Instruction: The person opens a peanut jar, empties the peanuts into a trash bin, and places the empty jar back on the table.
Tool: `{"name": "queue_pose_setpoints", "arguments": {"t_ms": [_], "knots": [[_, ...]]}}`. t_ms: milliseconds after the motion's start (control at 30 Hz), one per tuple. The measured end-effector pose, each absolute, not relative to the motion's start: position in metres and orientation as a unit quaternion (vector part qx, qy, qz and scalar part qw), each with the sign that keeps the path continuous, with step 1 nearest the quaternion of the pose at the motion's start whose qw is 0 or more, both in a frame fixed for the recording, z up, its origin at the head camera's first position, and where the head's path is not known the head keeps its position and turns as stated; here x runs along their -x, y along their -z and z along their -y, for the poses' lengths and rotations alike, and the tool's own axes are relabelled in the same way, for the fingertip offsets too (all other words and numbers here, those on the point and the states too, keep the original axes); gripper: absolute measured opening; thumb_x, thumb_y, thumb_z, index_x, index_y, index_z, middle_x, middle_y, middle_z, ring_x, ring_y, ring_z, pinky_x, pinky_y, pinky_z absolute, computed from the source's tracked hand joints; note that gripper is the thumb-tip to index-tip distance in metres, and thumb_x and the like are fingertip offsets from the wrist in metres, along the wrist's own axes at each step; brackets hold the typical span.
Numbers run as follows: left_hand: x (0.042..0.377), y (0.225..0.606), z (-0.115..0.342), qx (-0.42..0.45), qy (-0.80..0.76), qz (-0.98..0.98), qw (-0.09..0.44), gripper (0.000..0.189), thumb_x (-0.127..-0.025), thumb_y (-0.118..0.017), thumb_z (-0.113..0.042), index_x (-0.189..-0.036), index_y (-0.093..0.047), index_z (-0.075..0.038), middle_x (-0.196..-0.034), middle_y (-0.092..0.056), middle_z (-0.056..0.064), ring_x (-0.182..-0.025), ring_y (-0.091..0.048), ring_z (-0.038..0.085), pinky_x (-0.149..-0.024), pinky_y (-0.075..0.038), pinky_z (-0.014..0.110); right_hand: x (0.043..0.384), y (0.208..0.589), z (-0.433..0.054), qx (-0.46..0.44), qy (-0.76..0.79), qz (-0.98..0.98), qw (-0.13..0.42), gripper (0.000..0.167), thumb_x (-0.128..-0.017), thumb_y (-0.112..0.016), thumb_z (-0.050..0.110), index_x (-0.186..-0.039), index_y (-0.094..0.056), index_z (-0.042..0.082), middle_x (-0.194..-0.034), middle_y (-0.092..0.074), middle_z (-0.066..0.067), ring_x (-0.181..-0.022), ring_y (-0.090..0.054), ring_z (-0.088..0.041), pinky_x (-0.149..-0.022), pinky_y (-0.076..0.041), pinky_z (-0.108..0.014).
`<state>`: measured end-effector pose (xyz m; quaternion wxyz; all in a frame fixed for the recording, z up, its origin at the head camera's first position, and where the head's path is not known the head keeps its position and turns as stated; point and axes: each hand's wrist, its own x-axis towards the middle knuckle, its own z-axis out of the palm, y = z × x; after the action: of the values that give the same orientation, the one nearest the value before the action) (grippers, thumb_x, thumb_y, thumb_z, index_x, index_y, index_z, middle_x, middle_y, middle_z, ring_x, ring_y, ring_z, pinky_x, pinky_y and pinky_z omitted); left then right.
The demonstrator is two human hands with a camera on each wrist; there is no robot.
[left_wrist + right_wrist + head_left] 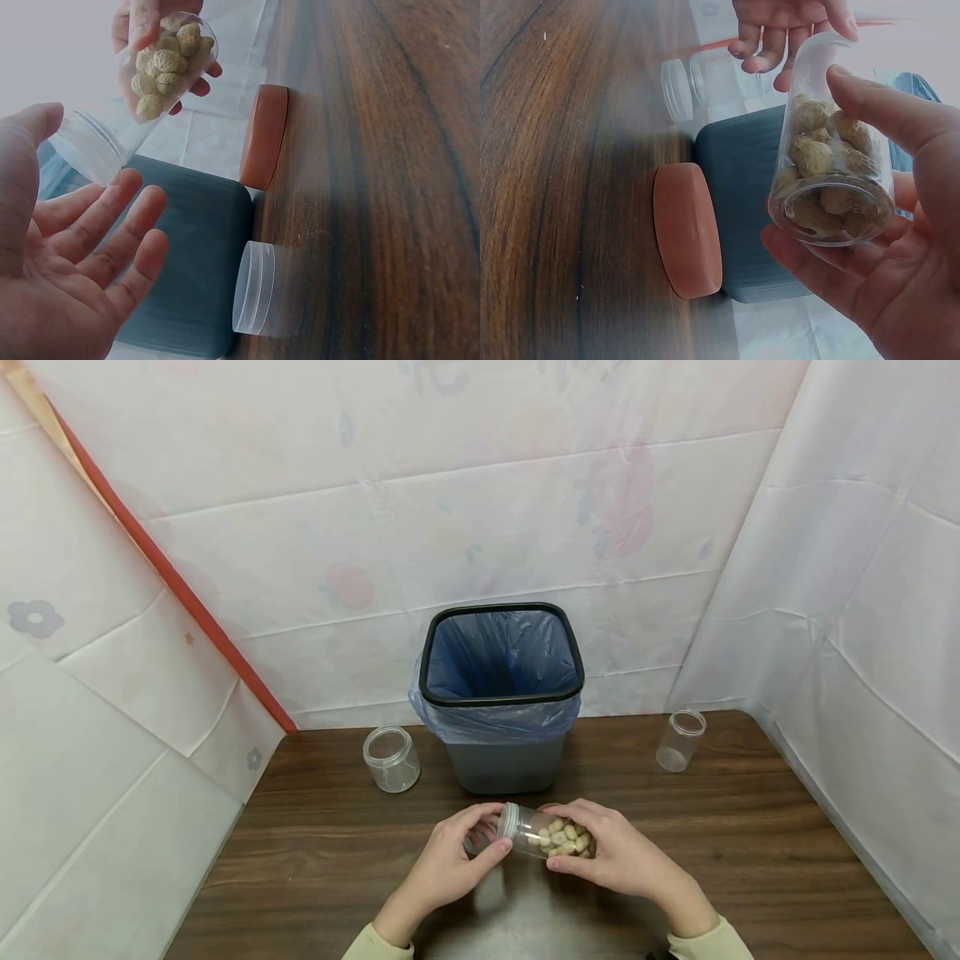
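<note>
My right hand [611,852] grips a clear plastic jar [528,832] by its lower half, fingers and thumb around the wall. Peanuts in their shells [169,67] lie in the jar's base end. Tilted on its side, the jar has its ridged top end [88,146] turned toward my left hand [457,852]. That hand is loosely spread, its thumb and fingertips right at the ridged end, and the left wrist view shows its palm and extended fingers [112,251]. Below the hands, a clear round lid [255,289] stands on the tabletop.
Behind the hands stands a grey bin [510,764] with a blue liner. One wide clear jar [392,760] is left of it, a narrower clear jar [681,742] at the back right. A reddish-brown round piece [688,231] sits on the wooden table [300,877]. White sheeting surrounds the table.
</note>
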<state>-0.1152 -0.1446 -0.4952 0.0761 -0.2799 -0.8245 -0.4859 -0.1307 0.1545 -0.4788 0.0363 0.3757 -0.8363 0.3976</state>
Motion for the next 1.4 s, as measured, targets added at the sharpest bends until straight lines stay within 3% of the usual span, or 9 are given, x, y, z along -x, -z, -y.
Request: {"name": "queue_pose_setpoints", "arguments": {"t_ms": [567,833,967,1167,1400], "knots": [[0.1157,0.4951,0.1451,0.272,0.487,0.827,0.074,0.032,-0.104,-0.077,-0.024,-0.134,-0.072,-0.015,-0.107,-0.076,-0.004,-0.088,-0.070,0.006,-0.074,-0.063,0.040,0.1307,0.4774,-0.1557,-0.374,-0.395,0.838,0.038,0.056,-0.095,-0.087,0.043,-0.144,-0.068,0.024,-0.128,-0.071,0.004,-0.107,-0.067,-0.008,-0.089,-0.060,-0.032],[0.1155,0.4957,0.1465,0.273,0.493,0.824,0.052,0.041,-0.102,-0.079,-0.025,-0.140,-0.069,-0.013,-0.111,-0.076,-0.001,-0.089,-0.071,0.007,-0.074,-0.064,0.041,0.1310,0.4772,-0.1558,-0.374,-0.395,0.839,0.034,0.056,-0.096,-0.086,0.044,-0.145,-0.067,0.026,-0.131,-0.070,0.006,-0.109,-0.068,-0.008,-0.090,-0.060,-0.033],[0.1152,0.4947,0.1462,0.275,0.494,0.823,0.052,0.051,-0.101,-0.080,-0.026,-0.147,-0.064,-0.012,-0.120,-0.075,-0.001,-0.093,-0.073,0.010,-0.076,-0.064,0.041,0.1310,0.4772,-0.1561,-0.374,-0.396,0.838,0.034,0.056,-0.096,-0.086,0.044,-0.145,-0.067,0.026,-0.130,-0.070,0.006,-0.108,-0.068,-0.008,-0.090,-0.060,-0.032],[0.1138,0.4932,0.1463,0.287,0.503,0.813,0.064,0.071,-0.097,-0.082,-0.021,-0.160,-0.050,-0.021,-0.148,-0.065,0.000,-0.111,-0.073,0.015,-0.085,-0.062,0.040,0.1309,0.4769,-0.1565,-0.373,-0.397,0.838,0.031,0.056,-0.096,-0.085,0.044,-0.146,-0.067,0.027,-0.130,-0.071,0.003,-0.107,-0.068,-0.008,-0.089,-0.060,-0.032],[0.1145,0.4930,0.1478,0.329,0.486,0.804,0.094,0.079,-0.096,-0.081,-0.015,-0.165,-0.044,-0.020,-0.162,-0.053,0.002,-0.131,-0.064,0.032,-0.090,-0.061,0.041,0.1306,0.4767,-0.1573,-0.371,-0.396,0.839,0.033,0.056,-0.096,-0.086,0.042,-0.147,-0.067,0.027,-0.131,-0.070,0.005,-0.109,-0.068,-0.008,-0.090,-0.059,-0.032]]}}
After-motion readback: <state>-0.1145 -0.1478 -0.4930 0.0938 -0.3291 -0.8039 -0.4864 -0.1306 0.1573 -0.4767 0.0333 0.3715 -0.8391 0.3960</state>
